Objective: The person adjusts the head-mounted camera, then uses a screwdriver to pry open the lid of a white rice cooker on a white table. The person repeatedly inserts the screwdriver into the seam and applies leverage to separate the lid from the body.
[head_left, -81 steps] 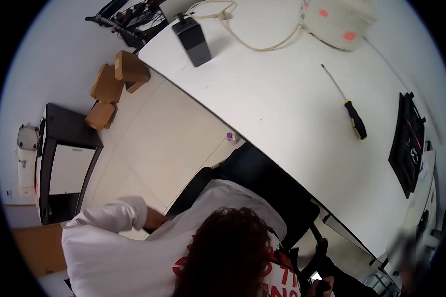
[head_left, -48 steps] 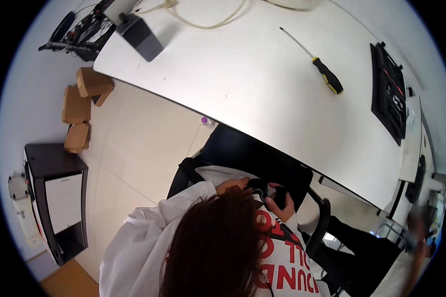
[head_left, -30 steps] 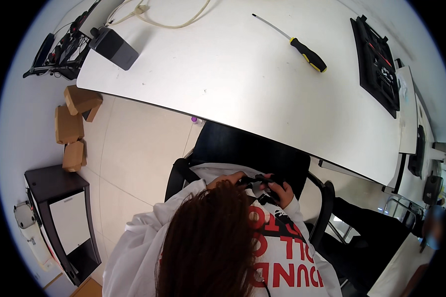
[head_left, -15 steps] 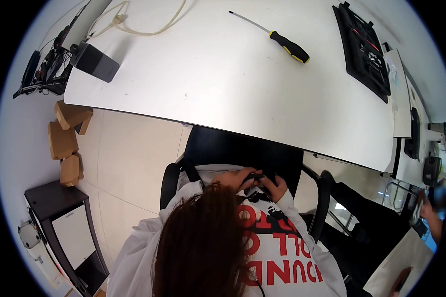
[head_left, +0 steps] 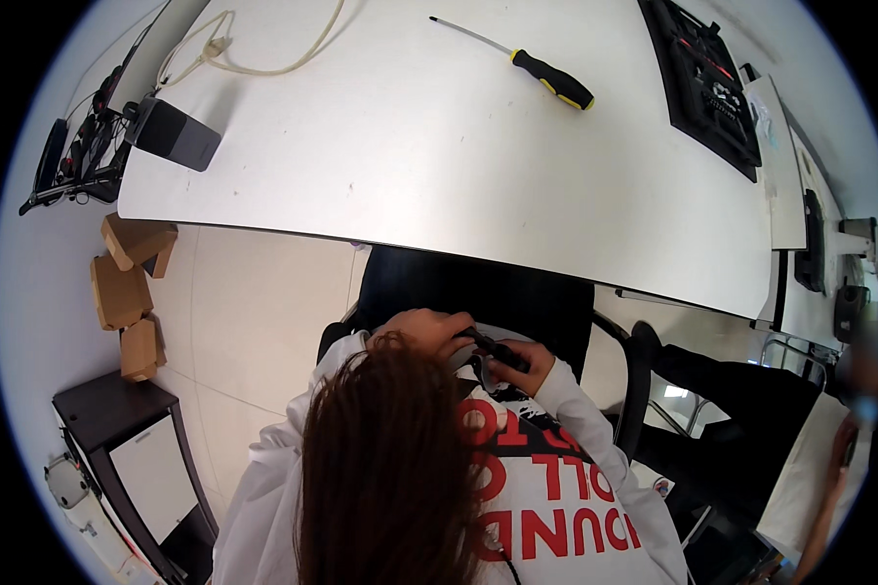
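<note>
Close to my body, below the table's front edge, my left hand (head_left: pixel 421 331) and my right hand (head_left: pixel 529 365) meet at a small black elongated object (head_left: pixel 498 351). My right fingers are wrapped round its thicker end. The fingers of my left hand are closed at its other, thinner end. What kind of thing it is I cannot make out. On the white table (head_left: pixel 380 146) lies a screwdriver (head_left: pixel 553 78) with a black and yellow handle, well away from both hands.
A dark grey box-shaped device (head_left: pixel 176 135) and a pale cable (head_left: pixel 273 70) are at the table's left. An open black tool case (head_left: pixel 707 88) lies at the right. Cardboard boxes (head_left: pixel 122 292) and a dark cabinet (head_left: pixel 117 400) stand left. Another person's arm (head_left: pixel 829 487) shows at lower right.
The black object has come into fuller view between my hands. My left hand has shifted left and up, while my right hand has turned round the object. The view has shifted slightly.
</note>
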`<state>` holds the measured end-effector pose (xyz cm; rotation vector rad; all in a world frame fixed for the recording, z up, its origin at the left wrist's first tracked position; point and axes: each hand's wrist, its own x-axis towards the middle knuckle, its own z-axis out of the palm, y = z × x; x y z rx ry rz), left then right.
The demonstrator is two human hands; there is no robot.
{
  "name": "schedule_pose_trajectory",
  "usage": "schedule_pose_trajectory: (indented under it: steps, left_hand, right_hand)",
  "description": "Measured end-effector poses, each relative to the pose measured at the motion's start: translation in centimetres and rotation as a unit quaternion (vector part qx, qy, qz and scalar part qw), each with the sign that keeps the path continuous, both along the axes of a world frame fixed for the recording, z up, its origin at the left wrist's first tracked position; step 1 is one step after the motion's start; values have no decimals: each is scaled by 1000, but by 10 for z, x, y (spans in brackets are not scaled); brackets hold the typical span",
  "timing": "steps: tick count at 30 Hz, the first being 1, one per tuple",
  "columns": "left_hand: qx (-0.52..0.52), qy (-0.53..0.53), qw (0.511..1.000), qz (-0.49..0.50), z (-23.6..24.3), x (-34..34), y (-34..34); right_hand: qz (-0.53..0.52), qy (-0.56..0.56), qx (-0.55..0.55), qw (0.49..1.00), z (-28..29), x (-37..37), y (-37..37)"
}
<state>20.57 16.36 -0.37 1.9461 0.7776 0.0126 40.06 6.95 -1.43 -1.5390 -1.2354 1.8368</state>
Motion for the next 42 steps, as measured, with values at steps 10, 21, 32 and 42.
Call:
schedule_pose_trajectory:
  steps: [10, 21, 32, 42]
  left_hand:
    - [-12, 46, 997, -58, -5, 14, -3]
    - [-37, 210, 976, -38, -34, 24, -28]
    - [-36, 127, 987, -93, -23, 28, -19]
    - [-59, -32, 998, -5, -15, -46, -60]
  right_hand:
    - [77, -85, 1, 993, -12, 8, -4]
    - [92, -93, -2, 991, -5, 10, 0]
    - [133, -95, 20, 986, -2, 4, 8]
    - [3, 75, -27, 997, -23, 3, 11]
